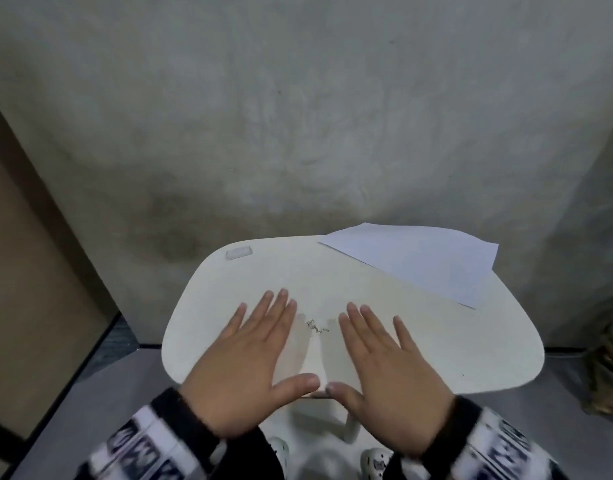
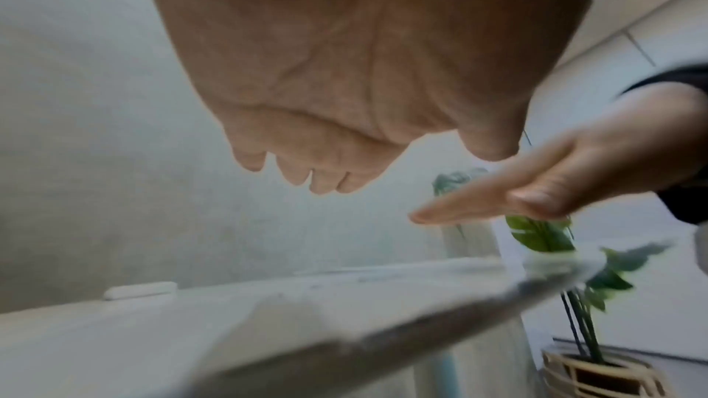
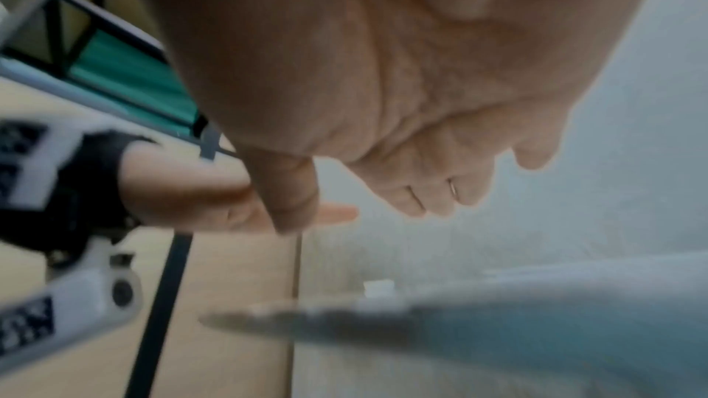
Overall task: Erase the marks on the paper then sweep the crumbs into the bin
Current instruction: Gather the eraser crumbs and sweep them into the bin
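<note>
Both the left hand [image 1: 244,365] and the right hand [image 1: 384,368] are spread flat above the table [image 1: 436,344], holding nothing, flanking the crumbs [image 1: 317,328] at frame centre, apparently to herd them together. The paper [image 1: 415,258] is parked upper right, the eraser [image 1: 239,253] upper left. No bin is seen.

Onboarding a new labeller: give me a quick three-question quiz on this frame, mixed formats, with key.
1. True or false: the left hand grips the eraser.
2. Multiple choice: the crumbs lie
A. on the paper
B. on the table between the two hands
C. beside the eraser
3. Fill in: the fingers of the right hand are ____ (straight or curled).

Key: 1 false, the eraser lies apart at the table's far left corner; 2 B; 3 straight.
</note>
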Available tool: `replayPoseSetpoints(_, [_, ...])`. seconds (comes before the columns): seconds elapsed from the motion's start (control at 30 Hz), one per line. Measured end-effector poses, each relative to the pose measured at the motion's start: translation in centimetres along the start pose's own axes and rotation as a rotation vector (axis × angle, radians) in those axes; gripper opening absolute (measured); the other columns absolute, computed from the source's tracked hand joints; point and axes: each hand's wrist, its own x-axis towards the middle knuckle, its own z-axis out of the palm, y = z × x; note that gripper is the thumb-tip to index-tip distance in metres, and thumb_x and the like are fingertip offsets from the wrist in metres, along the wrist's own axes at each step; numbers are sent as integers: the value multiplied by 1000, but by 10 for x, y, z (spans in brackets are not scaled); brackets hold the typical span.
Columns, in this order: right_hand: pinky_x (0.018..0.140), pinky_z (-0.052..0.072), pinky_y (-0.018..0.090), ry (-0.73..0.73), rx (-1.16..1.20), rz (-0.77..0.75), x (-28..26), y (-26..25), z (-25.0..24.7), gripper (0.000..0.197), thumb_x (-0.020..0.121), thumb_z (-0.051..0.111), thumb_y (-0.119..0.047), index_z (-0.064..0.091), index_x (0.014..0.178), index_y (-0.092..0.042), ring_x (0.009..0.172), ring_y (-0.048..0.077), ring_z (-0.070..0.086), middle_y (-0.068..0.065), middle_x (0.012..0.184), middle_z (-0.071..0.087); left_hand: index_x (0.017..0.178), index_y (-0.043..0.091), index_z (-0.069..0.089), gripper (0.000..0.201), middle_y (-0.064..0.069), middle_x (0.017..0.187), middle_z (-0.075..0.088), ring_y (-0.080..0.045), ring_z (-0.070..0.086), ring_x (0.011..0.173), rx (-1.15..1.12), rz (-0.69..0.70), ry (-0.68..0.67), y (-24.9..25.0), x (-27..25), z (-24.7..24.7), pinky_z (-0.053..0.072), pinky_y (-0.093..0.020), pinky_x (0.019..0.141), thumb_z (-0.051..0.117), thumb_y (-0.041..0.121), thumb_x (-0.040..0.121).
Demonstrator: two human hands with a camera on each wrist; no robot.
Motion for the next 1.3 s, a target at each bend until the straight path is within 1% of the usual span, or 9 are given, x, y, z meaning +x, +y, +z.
replayPoseSetpoints(0.13, [94, 50, 37, 63, -32, -216, -28, -2, -8, 62, 91, 24, -63, 75, 104, -30, 111, 8, 65, -9, 125, 65, 156, 17, 22, 92, 1, 162, 19, -10, 9, 149, 26, 60, -59, -9, -28, -12, 15, -32, 111, 26, 80, 90])
replayPoseSetpoints(0.23, [119, 6, 53, -268, 19, -306, -6, -23, -18, 50, 95, 36, -53, 48, 137, -29, 149, 12, 1, -6, 161, 0, 155, 29, -10, 93, 14, 160, -21, 2, -29, 142, -74, 167, -82, 11, -14, -14, -12, -25, 116, 20, 84, 86])
replayPoseSetpoints(0.43, [118, 15, 26, -188, 622, -53, -23, 18, -57, 10, 98, 43, -41, 48, 94, -33, 139, -8, 22, -25, 143, 39, 148, 39, -25, 91, 22, 150, -36, 7, -39, 133, -21, 176, -335, 9, -3, -8, -22, -25, 114, 16, 86, 82])
replayPoseSetpoints(0.57, [121, 5, 27, -299, 217, 247, -70, 65, -53, 127, 44, -14, -95, 20, 147, -29, 145, -4, 0, -15, 159, 7, 150, 37, -23, 90, 21, 153, -34, 1, -38, 136, 22, 269, -465, 14, 2, 6, -24, -27, 113, 23, 82, 87])
replayPoseSetpoints(0.63, [119, 6, 38, -410, 101, 377, -68, 55, -35, 162, 11, -40, -84, 3, 153, -21, 149, 15, -3, 3, 161, -4, 152, 31, -22, 95, 15, 156, -32, -5, -37, 138, 110, 241, -437, 17, 14, 8, -22, -31, 115, 12, 85, 81])
replayPoseSetpoints(0.77, [109, 32, 55, -234, 118, 258, -29, 6, -14, 127, 67, -21, -82, 40, 143, -1, 138, 44, 32, 30, 150, 26, 155, 19, -17, 121, 4, 161, -25, -10, -26, 146, 167, 89, -363, 13, 49, 0, -14, -36, 119, -15, 86, 54])
replayPoseSetpoints(0.9, [121, -3, 42, -249, 446, -52, 17, -9, -38, 73, 97, 27, -56, -1, 153, -18, 149, 14, -2, 0, 162, 0, 155, 21, -16, 138, 7, 156, -29, -8, -23, 146, 58, -19, -287, -9, 63, -20, -10, -34, 119, -28, 94, 39])
replayPoseSetpoints(1.13, [118, 19, 41, -385, -33, 224, 64, 73, -72, 77, 95, 30, -60, 13, 151, -9, 145, 23, 22, 8, 159, 16, 155, 11, -14, 161, -5, 162, -20, -17, -12, 151, 68, -258, -580, -77, 48, -24, -1, -36, 122, -19, 102, 22])
replayPoseSetpoints(1.3, [121, 4, 41, -564, 63, -149, 68, 38, -55, 79, 96, 29, -58, -8, 153, -17, 149, 14, -2, -3, 161, -10, 154, 24, -17, 120, 6, 159, -26, -7, -18, 148, 19, 106, -627, -37, 52, -13, -7, -32, 120, -4, 93, 57])
